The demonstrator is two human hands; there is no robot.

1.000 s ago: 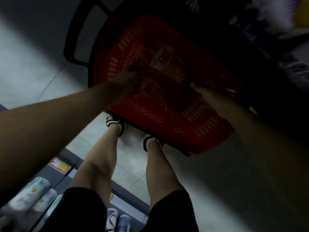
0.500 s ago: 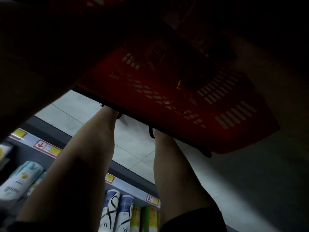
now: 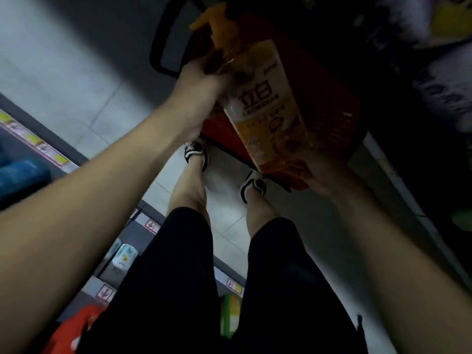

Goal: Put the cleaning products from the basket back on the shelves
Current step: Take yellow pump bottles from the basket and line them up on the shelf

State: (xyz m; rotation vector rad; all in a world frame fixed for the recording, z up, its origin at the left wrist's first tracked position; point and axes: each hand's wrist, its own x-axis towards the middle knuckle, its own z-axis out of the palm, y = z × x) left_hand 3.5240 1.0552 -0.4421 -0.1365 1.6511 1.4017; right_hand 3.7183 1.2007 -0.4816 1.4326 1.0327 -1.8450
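A large orange pump bottle [image 3: 265, 103] with a white label and red characters hangs over the red basket [image 3: 329, 103]. My left hand [image 3: 201, 83] grips the bottle near its neck, below the yellow pump head. My right hand [image 3: 321, 175] holds the bottle's base from underneath. The basket stands on the floor beyond my feet, its black handle [image 3: 163, 42] raised at the left. What lies inside the basket is hidden by the bottle and by shadow.
Shelves with price tags run along the lower left [image 3: 51, 152], holding bottles [image 3: 122, 256] and a red pack [image 3: 74, 328]. Another shelf edge [image 3: 388, 169] with dark products is at the right. My legs and shoes stand on the tiled floor between them.
Both hands were down in the basket a second ago. Now they hold the orange bottle lifted out above it, and my view has tilted back up.
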